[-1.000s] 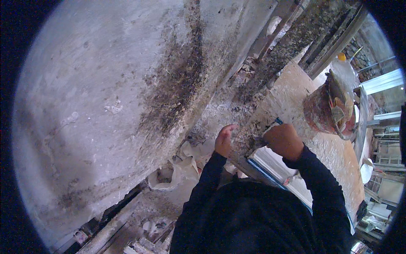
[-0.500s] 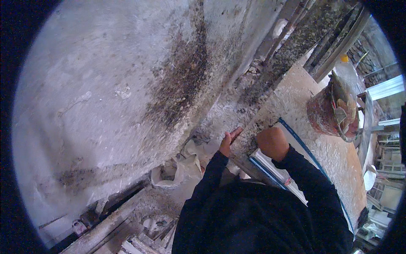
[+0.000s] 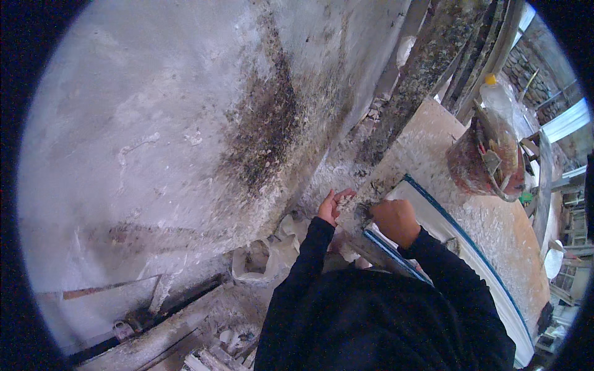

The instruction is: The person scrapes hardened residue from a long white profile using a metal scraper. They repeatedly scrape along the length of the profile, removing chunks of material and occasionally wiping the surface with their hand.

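Head-worn fisheye view, facing down past a dark-clad torso (image 3: pixel 377 318), close above the left hand (image 3: pixel 331 208) and right hand (image 3: pixel 395 221)

There is one bare left hand (image 3: pixel 331 208) and one bare right hand (image 3: pixel 396 221), so two hands. There is one big, flat, tan wooden board (image 3: pixel 427 127). Near its right edge stands one dirty, reddish, round bucket (image 3: pixel 463 162). Behind it is one clear plastic bottle (image 3: pixel 499 100) with one yellow cap (image 3: pixel 490 79). Two long, thin blue strips (image 3: pixel 465 234) show. Past the board's left edge sits one open, whitish bag (image 3: pixel 279 260).
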